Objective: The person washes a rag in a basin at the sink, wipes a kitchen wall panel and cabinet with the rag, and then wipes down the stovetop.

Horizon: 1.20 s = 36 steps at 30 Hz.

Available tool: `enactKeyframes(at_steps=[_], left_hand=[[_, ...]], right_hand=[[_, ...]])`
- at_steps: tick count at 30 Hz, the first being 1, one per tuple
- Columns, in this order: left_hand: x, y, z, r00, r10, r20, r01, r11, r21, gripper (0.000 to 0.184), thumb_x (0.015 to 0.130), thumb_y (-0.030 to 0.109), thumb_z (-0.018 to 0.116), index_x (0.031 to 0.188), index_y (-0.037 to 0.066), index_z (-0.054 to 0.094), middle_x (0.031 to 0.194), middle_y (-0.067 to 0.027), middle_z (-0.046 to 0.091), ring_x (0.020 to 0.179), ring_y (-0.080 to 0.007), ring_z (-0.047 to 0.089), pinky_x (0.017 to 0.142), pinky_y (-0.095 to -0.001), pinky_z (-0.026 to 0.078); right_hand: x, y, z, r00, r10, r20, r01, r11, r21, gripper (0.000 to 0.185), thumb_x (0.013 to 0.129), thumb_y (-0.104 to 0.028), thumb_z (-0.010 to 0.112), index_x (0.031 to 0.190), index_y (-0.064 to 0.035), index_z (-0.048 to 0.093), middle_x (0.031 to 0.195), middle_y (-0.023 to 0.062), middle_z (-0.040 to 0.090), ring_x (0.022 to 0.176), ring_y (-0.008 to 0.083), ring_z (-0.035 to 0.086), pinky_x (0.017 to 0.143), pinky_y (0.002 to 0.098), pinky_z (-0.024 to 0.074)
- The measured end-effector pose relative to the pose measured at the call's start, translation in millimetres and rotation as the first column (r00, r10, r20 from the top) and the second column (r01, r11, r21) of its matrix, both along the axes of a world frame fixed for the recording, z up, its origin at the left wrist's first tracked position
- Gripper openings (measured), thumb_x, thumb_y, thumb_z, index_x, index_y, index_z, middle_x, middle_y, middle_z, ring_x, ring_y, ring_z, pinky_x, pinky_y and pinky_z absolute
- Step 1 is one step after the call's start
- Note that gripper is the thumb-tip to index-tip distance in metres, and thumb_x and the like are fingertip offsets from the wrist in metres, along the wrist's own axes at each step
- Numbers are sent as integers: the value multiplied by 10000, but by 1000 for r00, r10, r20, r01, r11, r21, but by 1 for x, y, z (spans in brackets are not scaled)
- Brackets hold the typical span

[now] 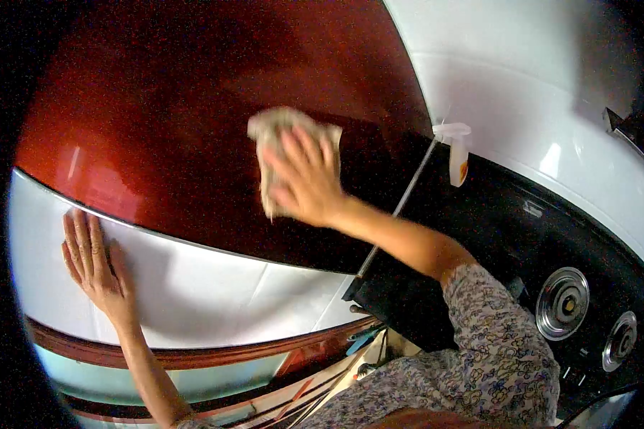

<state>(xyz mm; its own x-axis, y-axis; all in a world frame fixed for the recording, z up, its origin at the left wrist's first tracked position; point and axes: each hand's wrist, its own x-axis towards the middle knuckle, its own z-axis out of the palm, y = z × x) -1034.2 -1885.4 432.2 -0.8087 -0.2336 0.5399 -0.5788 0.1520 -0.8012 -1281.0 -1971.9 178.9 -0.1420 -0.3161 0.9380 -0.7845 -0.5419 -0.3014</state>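
A pale cloth (270,171) lies on a glossy dark red panel (164,107), with my right hand (306,175) spread over it and pressing it to the surface. That hand is slightly blurred, its fingers pointing up and left. On the white strip (207,286) below the panel's silver edge, my left hand (93,261) rests flat near the left end, fingers pointing up and holding nothing.
A white spray bottle (458,161) hangs or stands at the black surface's upper edge. Two round metal burners (563,304) (620,341) are set in the black surface on the right. A white curved surface (508,93) rises behind. Patterned sleeve fabric shows below.
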Motion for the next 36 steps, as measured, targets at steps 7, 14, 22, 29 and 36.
enactKeyframes(at_steps=[7,14,22,29,36], left_hand=[[1,3,0,997,70,26,-70,997,-24,437,939,220,363,1340,66,446,1436,-105,364,1357,-268,285,1117,-432,147],[-3,0,-1,1000,-10,-27,10,1000,5,425,924,197,455,1342,123,460,1420,-36,401,1358,-212,288,1123,-412,144],[-5,1,0,1000,7,-7,-7,1000,7,426,925,189,442,1346,127,457,1423,-43,397,1358,-220,289,1118,-413,147],[-3,-3,-1,1000,-13,-13,13,1000,-12,430,910,180,455,1334,111,468,1423,-52,398,1353,-226,301,1116,-414,150],[-4,1,-2,999,-37,-11,37,999,32,419,917,168,449,1332,119,473,1424,-43,395,1362,-224,280,1126,-413,136]], right_hand=[[-111,-104,21,777,-392,493,429,902,40,521,893,-271,425,1345,-24,344,1339,231,386,1274,386,321,1008,530,252],[22,5,-28,994,105,6,-105,994,-23,663,781,-391,559,1364,-131,378,1384,165,367,1323,356,273,1042,578,149],[-119,-83,25,754,-483,445,489,865,110,396,849,-136,446,1204,38,428,923,167,533,887,344,520,809,460,399],[2,-2,20,975,88,-205,-122,980,-158,631,820,-534,497,1367,-236,395,1436,98,334,1320,310,285,1037,562,182],[-151,-89,67,776,-327,540,287,944,161,225,834,-204,460,968,-24,479,936,190,546,895,377,530,751,507,415]])
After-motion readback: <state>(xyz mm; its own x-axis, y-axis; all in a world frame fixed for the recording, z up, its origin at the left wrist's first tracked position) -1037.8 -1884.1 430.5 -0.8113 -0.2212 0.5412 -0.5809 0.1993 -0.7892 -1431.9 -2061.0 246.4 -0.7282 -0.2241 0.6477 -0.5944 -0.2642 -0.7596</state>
